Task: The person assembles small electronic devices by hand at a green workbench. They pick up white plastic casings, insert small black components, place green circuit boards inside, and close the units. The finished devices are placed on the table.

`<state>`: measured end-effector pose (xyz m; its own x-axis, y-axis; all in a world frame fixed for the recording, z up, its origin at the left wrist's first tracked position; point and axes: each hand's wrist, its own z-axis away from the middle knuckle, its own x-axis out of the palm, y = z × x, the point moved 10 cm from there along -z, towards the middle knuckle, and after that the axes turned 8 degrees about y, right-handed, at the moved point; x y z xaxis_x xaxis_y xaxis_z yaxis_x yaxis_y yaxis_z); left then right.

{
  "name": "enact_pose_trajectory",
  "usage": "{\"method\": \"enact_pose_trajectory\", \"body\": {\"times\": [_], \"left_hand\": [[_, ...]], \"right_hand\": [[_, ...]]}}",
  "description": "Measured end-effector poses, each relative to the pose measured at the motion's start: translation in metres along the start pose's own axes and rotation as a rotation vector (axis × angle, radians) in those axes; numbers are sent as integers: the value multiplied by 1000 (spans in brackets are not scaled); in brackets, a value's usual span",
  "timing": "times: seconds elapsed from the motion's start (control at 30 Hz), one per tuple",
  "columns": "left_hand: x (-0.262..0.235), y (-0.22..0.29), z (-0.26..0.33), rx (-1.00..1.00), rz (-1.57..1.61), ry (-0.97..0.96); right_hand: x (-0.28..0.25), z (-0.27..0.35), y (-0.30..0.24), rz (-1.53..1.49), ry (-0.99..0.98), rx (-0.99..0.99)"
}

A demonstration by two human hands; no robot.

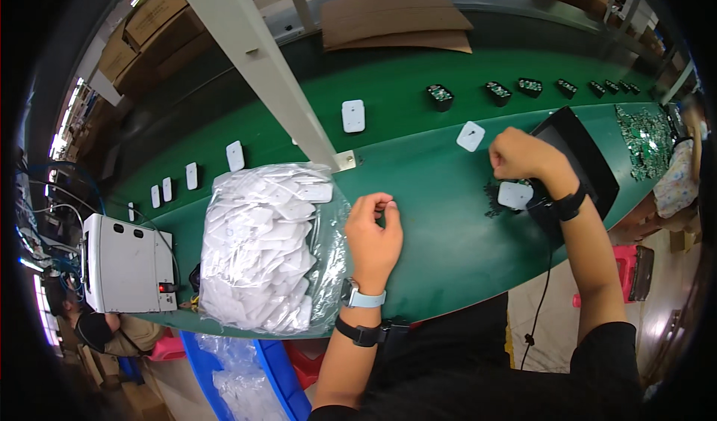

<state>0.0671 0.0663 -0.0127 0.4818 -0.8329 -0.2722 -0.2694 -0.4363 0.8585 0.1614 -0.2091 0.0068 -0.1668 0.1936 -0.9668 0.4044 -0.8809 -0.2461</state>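
Note:
My left hand (373, 234) hovers over the green bench, just right of a clear plastic bag packed with white plastic covers (258, 249). Its fingers curl in toward the thumb, and nothing shows between them. On the right, my right hand (521, 154) is bent into a fist with the fingertips hidden, so I cannot make out what they hold. Just below it lies a white cover (515, 195), beside a scatter of small black parts (494, 199). Another white cover (470, 136) with a dark mark in its middle rests left of that hand.
Beyond the bench, a green belt (396, 115) carries spaced white covers and black housings (440, 97) with circuit boards. A metal post (261, 62) rises at the bench's far edge. A black tray (579, 159), loose circuit boards (644, 141), a white machine (127, 264) and a blue bin (280, 380) surround me.

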Motion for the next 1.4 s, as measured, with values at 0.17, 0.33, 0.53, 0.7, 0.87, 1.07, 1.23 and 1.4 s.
{"method": "enact_pose_trajectory", "body": {"times": [0.17, 0.33, 0.53, 0.7, 0.87, 1.07, 1.23, 1.4], "left_hand": [[-6, 5, -1, 101, -208, 37], [-26, 16, -8, 154, -589, 152], [-16, 8, -1, 171, -833, 96], [-31, 1, -13, 182, -606, 224], [-45, 3, -10, 94, -338, 306], [-20, -13, 3, -205, 435, 201], [9, -17, 6, -390, 614, -36], [17, -20, 12, -497, 573, -104]], "right_hand": [[-51, -4, -34, -466, 233, 8], [-26, -26, -108, -888, 244, -143], [61, -44, -119, -1083, 171, -144], [55, -40, -115, -968, 195, -130], [45, -35, -111, -1153, 262, -154], [31, -26, -120, -1138, 294, -208], [25, -24, -124, -1059, 329, -231], [14, -18, -129, -889, 476, -320]]}}
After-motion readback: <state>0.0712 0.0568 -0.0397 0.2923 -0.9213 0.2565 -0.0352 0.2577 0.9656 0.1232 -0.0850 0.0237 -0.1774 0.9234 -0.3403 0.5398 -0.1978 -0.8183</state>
